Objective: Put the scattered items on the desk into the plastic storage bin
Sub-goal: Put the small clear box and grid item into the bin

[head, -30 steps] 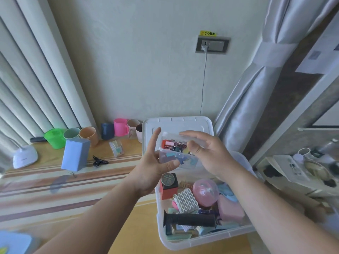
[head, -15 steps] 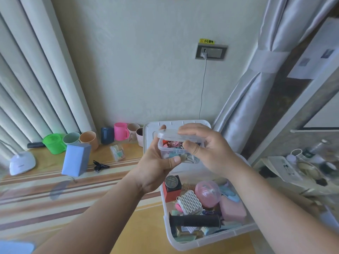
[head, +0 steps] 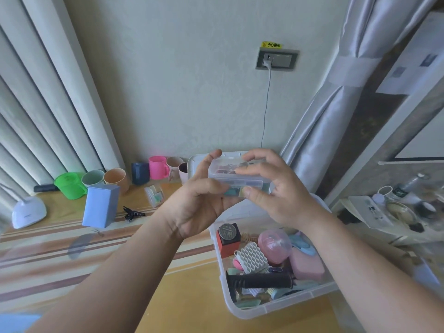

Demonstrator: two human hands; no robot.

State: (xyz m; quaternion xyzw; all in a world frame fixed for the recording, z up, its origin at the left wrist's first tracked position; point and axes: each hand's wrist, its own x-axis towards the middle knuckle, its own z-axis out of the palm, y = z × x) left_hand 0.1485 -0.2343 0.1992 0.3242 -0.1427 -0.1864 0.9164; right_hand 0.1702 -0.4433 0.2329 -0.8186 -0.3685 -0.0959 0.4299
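A small clear plastic box (head: 236, 175) with coloured clips inside is held in the air above the far end of the clear plastic storage bin (head: 283, 307). My left hand (head: 199, 203) grips the box from the left and underneath. My right hand (head: 276, 188) holds it from the right, fingers over its lid and thumb on its front. The bin on the desk's right side holds several items: a black grip, a pink ball, a white honeycomb piece, a red-and-black cube. On the desk lie a blue box (head: 101, 205), a black clip (head: 133, 214) and a small clear packet (head: 153, 195).
A row of cups stands along the wall: green (head: 69, 185), grey-green, orange, dark blue, pink (head: 158, 167) and others. The bin's white lid (head: 192, 164) leans behind the bin. A white lamp base (head: 28, 212) sits far left. Curtains hang on both sides; a cluttered shelf is at right.
Both hands have lifted the small clear box a little higher and tilted it, and the lid now sits down on it. The view has shifted slightly.
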